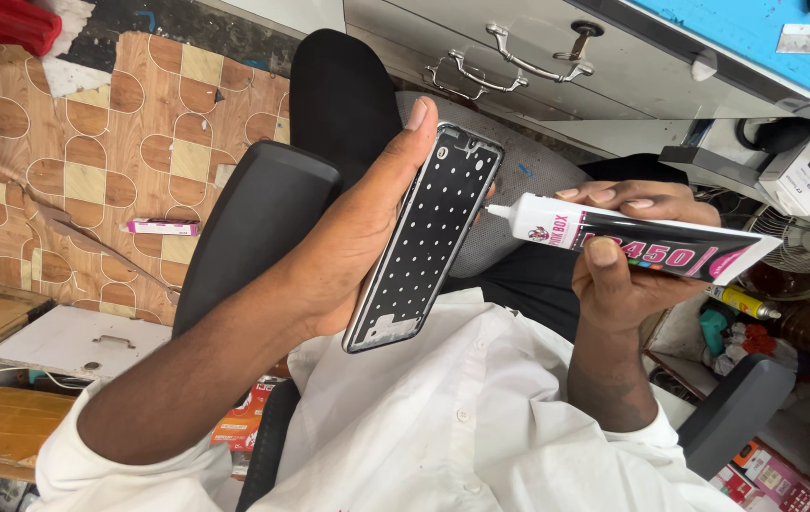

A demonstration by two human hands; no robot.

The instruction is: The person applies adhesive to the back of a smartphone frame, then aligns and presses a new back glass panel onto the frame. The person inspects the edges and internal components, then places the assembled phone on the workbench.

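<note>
White shirt nearest, then the left hand (348, 237), grip wrapped around a black phone frame (427, 237) standing tall, its long axis leaning slightly right (dotted face up). The right hand (625, 256) pinches a white-and-black glue tube (632, 245), nozzle pointing left, touching the frame's right edge. Grey drawers (518, 57) behind.

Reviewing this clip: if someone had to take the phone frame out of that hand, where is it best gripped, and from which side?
Probably by its two long edges near the lower end of the phone frame, coming from below. The left hand covers one long side, and the glue tube in the right hand has its nozzle at the other edge higher up.
</note>
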